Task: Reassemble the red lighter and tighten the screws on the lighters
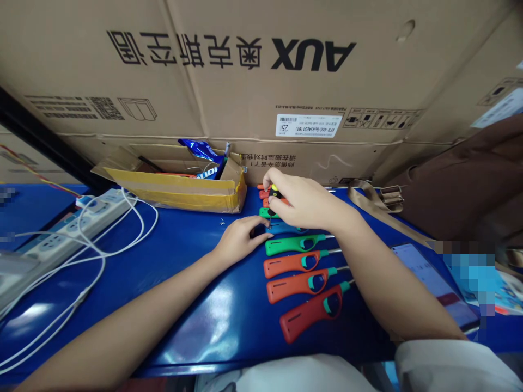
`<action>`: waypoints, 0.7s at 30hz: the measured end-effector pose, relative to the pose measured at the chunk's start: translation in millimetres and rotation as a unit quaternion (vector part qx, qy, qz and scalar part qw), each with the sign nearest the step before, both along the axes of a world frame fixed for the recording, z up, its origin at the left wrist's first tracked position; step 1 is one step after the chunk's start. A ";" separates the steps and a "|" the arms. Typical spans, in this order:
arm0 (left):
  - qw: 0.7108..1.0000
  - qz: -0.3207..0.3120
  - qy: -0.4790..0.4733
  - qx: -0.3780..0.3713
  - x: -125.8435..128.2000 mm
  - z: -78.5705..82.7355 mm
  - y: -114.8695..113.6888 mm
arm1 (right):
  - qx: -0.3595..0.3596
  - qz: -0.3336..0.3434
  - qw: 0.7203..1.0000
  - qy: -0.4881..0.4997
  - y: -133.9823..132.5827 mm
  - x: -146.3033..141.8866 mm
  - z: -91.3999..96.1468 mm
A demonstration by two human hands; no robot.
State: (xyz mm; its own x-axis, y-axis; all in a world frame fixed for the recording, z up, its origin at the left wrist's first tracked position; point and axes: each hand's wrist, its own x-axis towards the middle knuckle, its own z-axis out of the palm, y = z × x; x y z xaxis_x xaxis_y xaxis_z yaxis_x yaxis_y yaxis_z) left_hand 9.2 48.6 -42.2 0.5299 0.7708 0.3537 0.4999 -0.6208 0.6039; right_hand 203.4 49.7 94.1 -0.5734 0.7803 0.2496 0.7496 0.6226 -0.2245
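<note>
My right hand (pixel 304 202) grips a small screwdriver (pixel 273 193) with a black and yellow handle, its shaft pointing down. The screwdriver's tip meets the handle end of a blue gas lighter (pixel 281 227) lying on the table. Thumb and fingers of my left hand (pixel 239 239) pinch that same end from the left. Nearer to me lie a green lighter (pixel 285 245), two orange lighters (pixel 288 265) and a red lighter (pixel 304 316), all side by side. Beyond the blue one are another green lighter (pixel 265 213) and several orange-red ones, partly hidden by my right hand.
An open cardboard box (pixel 175 193) with blue packets stands at the back left. White cables (pixel 104 255) and a power strip (pixel 61 234) lie on the left of the blue table (pixel 183 321). A phone (pixel 433 283) and strap (pixel 388 218) are at right. Large cartons (pixel 229 98) wall the back.
</note>
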 end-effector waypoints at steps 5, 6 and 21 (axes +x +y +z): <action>1.000 0.005 -0.001 -0.005 0.2 -0.4 -0.2 | 0.010 -0.019 1.000 -0.021 0.0 -0.2 -0.6; 1.000 0.006 -0.001 -0.005 0.2 -0.7 -0.2 | 0.004 -0.010 1.000 -0.011 -0.1 -0.1 -0.7; 1.000 0.011 -0.004 -0.009 0.8 -4.0 1.5 | 0.014 0.004 1.000 -0.014 -2.9 -1.9 -1.4</action>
State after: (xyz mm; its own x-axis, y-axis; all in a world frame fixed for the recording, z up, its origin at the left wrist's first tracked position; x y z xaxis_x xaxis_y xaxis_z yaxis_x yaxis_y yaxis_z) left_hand 10.0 50.1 -46.2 0.5099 0.7884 0.3442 0.5088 -0.5990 0.6183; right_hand 201.5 46.8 92.8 -0.5861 0.7692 0.2545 0.7511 0.6336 -0.1854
